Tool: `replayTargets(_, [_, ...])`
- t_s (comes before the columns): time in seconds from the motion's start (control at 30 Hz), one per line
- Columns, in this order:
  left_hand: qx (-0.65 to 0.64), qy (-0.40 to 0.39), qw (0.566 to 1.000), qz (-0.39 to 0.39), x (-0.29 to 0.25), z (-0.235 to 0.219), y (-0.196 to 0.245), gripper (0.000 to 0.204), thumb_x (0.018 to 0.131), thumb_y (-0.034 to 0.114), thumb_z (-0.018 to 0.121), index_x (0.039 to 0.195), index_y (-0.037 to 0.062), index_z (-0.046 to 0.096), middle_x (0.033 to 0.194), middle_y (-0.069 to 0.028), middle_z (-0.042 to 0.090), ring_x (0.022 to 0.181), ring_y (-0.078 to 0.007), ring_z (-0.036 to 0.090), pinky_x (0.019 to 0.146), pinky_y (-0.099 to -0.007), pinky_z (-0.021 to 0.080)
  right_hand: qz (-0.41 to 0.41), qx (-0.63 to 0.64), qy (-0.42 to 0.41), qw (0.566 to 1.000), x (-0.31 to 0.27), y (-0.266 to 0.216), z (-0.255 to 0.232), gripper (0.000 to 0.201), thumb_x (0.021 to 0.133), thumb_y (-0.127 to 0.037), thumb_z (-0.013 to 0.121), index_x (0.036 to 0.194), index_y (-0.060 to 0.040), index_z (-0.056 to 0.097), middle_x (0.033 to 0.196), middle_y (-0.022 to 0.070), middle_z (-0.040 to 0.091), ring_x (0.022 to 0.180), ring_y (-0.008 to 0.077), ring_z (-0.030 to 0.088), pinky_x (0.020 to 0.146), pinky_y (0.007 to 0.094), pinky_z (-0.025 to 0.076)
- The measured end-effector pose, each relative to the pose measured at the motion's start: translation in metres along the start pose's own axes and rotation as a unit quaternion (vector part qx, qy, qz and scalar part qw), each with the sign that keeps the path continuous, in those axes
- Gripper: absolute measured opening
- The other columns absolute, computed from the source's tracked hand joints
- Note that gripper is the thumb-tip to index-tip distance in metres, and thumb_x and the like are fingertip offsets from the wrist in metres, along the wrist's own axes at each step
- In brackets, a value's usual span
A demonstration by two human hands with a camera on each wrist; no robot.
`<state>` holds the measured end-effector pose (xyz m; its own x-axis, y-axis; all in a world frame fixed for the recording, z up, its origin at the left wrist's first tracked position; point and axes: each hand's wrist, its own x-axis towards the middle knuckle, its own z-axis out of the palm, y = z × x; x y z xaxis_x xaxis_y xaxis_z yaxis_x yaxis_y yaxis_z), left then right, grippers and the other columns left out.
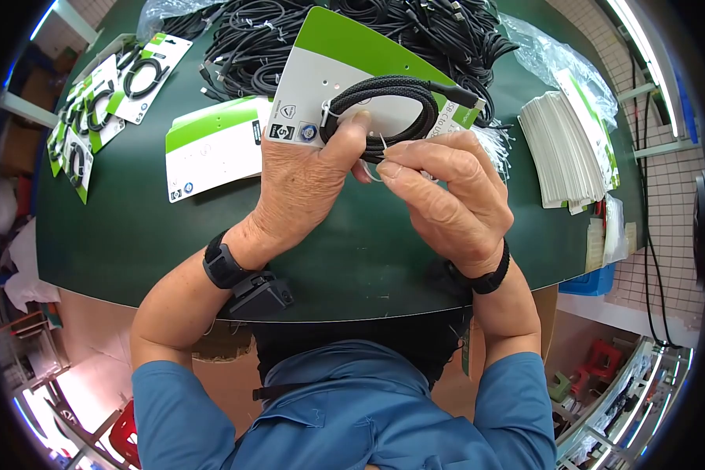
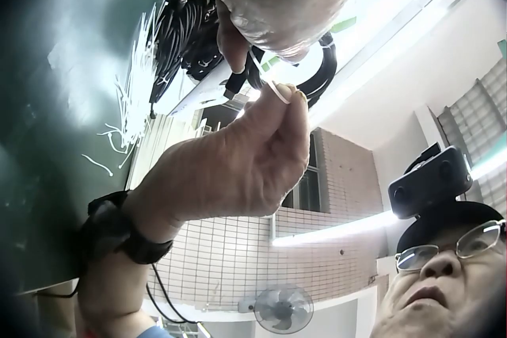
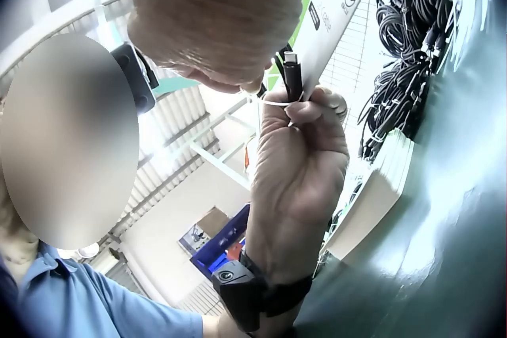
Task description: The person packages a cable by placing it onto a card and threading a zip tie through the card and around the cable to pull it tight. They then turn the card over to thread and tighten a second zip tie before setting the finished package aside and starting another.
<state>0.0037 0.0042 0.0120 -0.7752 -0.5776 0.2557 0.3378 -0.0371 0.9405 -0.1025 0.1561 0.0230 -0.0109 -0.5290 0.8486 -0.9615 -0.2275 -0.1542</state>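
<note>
The left hand [image 1: 301, 184] grips a green and white card [image 1: 305, 78] and a coiled black braided cable [image 1: 423, 117], its thumb lying over the coil. A thin white tie [image 1: 374, 174] loops at the coil's lower edge, and the right hand [image 1: 454, 192] pinches it between thumb and forefinger. In the left wrist view the white tie [image 2: 277, 91] shows at the fingertips of the right hand [image 2: 238, 164]. The right wrist view shows a cable connector [image 3: 292, 76] beside the tie [image 3: 277, 103], with the left hand [image 3: 293, 171] behind.
Loose black cables [image 1: 243, 47] heap at the back. A card stack [image 1: 211, 160] lies left of centre, another [image 1: 560, 149] at right. Carded cables [image 1: 141, 78] lie at far left. White ties [image 1: 493, 149] lie behind the right hand, and clear plastic [image 1: 552, 55] at back right.
</note>
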Motion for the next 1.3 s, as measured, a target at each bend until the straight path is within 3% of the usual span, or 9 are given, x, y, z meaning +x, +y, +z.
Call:
replayTargets(0.7, [-0.026,-0.016,0.999,-0.042,-0.001,-0.003,0.001,0.019,0.096,0.009,0.071,0.112,-0.0027,0.068,0.098,-0.0073,0.074,0.065,-0.0121,0.07,0.051,-0.0261,0.057,0.02,0.008,0.028,0.999,-0.001,0.007,0.003,0.033,0.077,0.006,0.087,0.103,-0.0105,0.078,0.101,0.009,0.079,0.081,0.022,0.064,0.068,0.0317,0.05])
replayTargets(0.83, [-0.022,-0.02,0.999,-0.035,-0.001,-0.003,0.001,0.02,0.097,0.01,0.072,0.112,-0.0029,0.068,0.097,-0.0074,0.074,0.065,-0.0121,0.07,0.051,-0.0262,0.057,0.016,-0.002,0.043,0.999,0.0,0.008,0.005,0.037,0.065,0.003,0.088,0.099,-0.0117,0.082,0.099,0.0027,0.079,0.08,0.0184,0.064,0.066,0.0276,0.052])
replayTargets(0.93, [-0.017,-0.022,0.999,-0.031,-0.001,-0.003,0.001,0.021,0.097,0.01,0.072,0.111,-0.0032,0.067,0.096,-0.0073,0.074,0.065,-0.012,0.07,0.051,-0.0263,0.058,0.027,0.011,0.031,0.999,0.0,0.006,0.004,0.033,0.076,0.007,0.087,0.103,-0.0106,0.079,0.102,0.0088,0.079,0.079,0.0217,0.063,0.067,0.0314,0.049])
replayTargets(1.2, [-0.008,-0.021,0.999,-0.044,-0.003,-0.003,-0.002,0.02,0.098,0.011,0.071,0.113,-0.0023,0.069,0.094,-0.0056,0.073,0.066,-0.0112,0.07,0.052,-0.025,0.057,0.037,-0.017,-0.001,0.999,0.004,0.006,0.002,0.029,0.076,0.008,0.086,0.099,-0.0064,0.077,0.098,0.0096,0.079,0.078,0.0217,0.066,0.067,0.0303,0.051])
replayTargets(1.3, [0.08,-0.047,0.995,0.043,-0.007,-0.003,-0.006,0.021,0.098,0.012,0.072,0.113,-0.0019,0.069,0.095,-0.004,0.073,0.065,-0.0104,0.069,0.053,-0.024,0.057,0.069,0.025,0.026,0.997,0.002,0.01,0.012,0.031,0.069,0.009,0.085,0.095,-0.0064,0.077,0.096,0.0078,0.078,0.075,0.0222,0.068,0.065,0.0316,0.052])
